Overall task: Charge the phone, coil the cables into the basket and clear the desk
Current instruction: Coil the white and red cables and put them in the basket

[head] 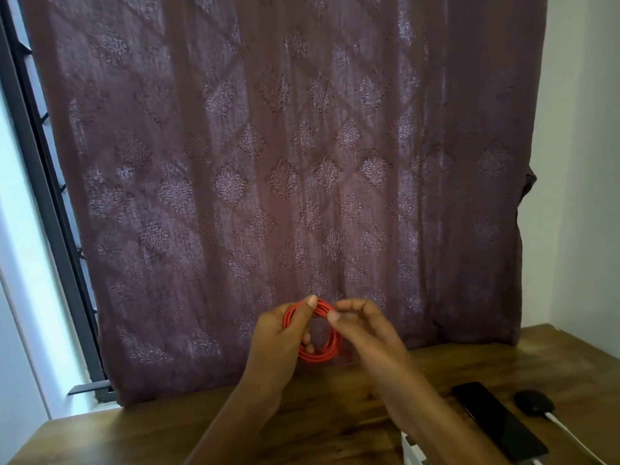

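The step in hand looks like the coiling of a cable. The person holds a red cable [320,356], already wound into a neat ring of several turns, up above the wooden desk [134,437] and in front of a patterned maroon curtain [302,162]. The left hand [285,337] grips the ring from its left side, fingers curled through the loop and the thumb raised over the top. The right hand [365,330] meets it at the top right, its thumb and forefinger pinched together on the strands there. Whether they hold the loose end or a whole turn is too blurred to tell.

On the desk to the right lies a black phone [496,421], flat and face up, and just beside it a small dark rounded object [533,401] from which a white cable [567,434] runs toward the lower edge. Something white shows at the phone's near end, so it may already be plugged in, though this is not certain.

The next move probably calls for tucking the last bit in so the ring stays wound, then lowering it into the basket. No basket is plainly in view. A white object [411,448] at the bottom edge, half hidden by the right forearm, might be it
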Tool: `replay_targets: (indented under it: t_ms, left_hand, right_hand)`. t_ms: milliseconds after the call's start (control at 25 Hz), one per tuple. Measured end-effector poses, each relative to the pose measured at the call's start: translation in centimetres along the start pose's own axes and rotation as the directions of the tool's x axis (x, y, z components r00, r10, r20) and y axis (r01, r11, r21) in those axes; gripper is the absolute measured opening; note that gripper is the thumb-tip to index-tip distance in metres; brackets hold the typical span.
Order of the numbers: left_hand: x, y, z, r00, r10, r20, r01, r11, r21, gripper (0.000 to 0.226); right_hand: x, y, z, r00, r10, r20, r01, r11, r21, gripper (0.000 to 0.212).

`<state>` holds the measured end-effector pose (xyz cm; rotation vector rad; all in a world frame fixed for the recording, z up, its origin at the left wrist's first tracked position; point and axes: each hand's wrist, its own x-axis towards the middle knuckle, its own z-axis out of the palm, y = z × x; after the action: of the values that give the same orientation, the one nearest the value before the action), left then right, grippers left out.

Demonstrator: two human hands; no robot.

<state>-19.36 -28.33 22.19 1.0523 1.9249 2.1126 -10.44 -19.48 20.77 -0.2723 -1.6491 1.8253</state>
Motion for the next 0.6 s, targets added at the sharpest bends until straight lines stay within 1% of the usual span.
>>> replay_targets:
  t_ms: [40, 80, 120, 160, 200, 240, 320, 360, 400, 440, 520, 600]
  left_hand:
    - [0.1, -0.1, -0.1, 0.999, 0.008, -0.035, -0.007, 1.0, 0.019, 0.041]
    - [0.2, -0.2, -0.1, 0.998, 0.018, -0.059, -0.017, 1.0, 0.017, 0.042]
    - [0.2, -0.2, -0.1, 0.997, 0.027, -0.071, -0.027, 1.0, 0.001, 0.043]
    - [0.3, -0.3, -0.2, 0.997, 0.037, -0.074, -0.038, 0.999, -0.007, 0.043]
    - [0.4, -0.2, -0.1, 0.997, 0.048, -0.067, -0.048, 0.999, -0.003, 0.042]
    - [0.4, -0.2, -0.1, 0.997, 0.059, -0.054, -0.059, 0.998, 0.003, 0.041]
    - [0.6, -0.4, 0.0, 0.996, 0.088, -0.026, -0.087, 0.996, 0.017, 0.038]
    - [0.7, -0.5, 0.0, 0.995, 0.103, -0.015, -0.102, 0.994, 0.036, 0.035]
    - [0.8, -0.7, 0.0, 0.993, 0.114, -0.012, -0.114, 0.992, 0.054, 0.033]
    - [0.8, -0.9, -0.1, 0.993, 0.121, -0.01, -0.12, 0.991, 0.062, 0.031]
    - [0.6, -1.1, -0.3, 0.992, 0.128, 0.01, -0.129, 0.989, 0.074, 0.025]
    - [0.3, -0.9, -0.6, 0.987, 0.152, 0.043, -0.156, 0.983, 0.101, 0.018]
  right_hand:
    - [-0.4, 0.1, 0.1, 0.985, -0.145, -0.09, 0.125, 0.972, -0.201, 0.018]
    - [-0.6, 0.3, 0.1, 0.957, -0.268, -0.111, 0.214, 0.911, -0.352, 0.018]
    - [-0.8, 0.3, 0.2, 0.937, -0.335, -0.101, 0.265, 0.867, -0.422, 0.014]
    - [-0.7, 0.5, 0.2, 0.934, -0.348, -0.075, 0.283, 0.853, -0.439, 0.012]
    - [-0.7, 0.5, 0.2, 0.944, -0.325, -0.055, 0.273, 0.864, -0.423, 0.013]
    - [-0.6, 0.4, 0.3, 0.957, -0.286, -0.047, 0.251, 0.899, -0.358, 0.018]
    - [-0.3, -0.2, 0.5, 0.986, -0.149, -0.068, 0.14, 0.982, -0.123, 0.027]
    - [-0.1, -0.7, 0.5, 0.994, -0.073, -0.081, 0.071, 0.997, -0.024, 0.03]
    - [0.1, -1.1, 0.3, 0.996, -0.031, -0.08, 0.032, 0.999, 0.014, 0.032]
    - [0.2, -1.5, 0.0, 0.997, -0.029, -0.067, 0.028, 0.999, -0.015, 0.033]
    - [0.3, -2.4, -0.5, 0.997, -0.078, -0.026, 0.076, 0.993, -0.092, 0.033]
    - [0.5, -2.8, -1.1, 0.994, -0.11, -0.017, 0.108, 0.987, -0.116, 0.03]
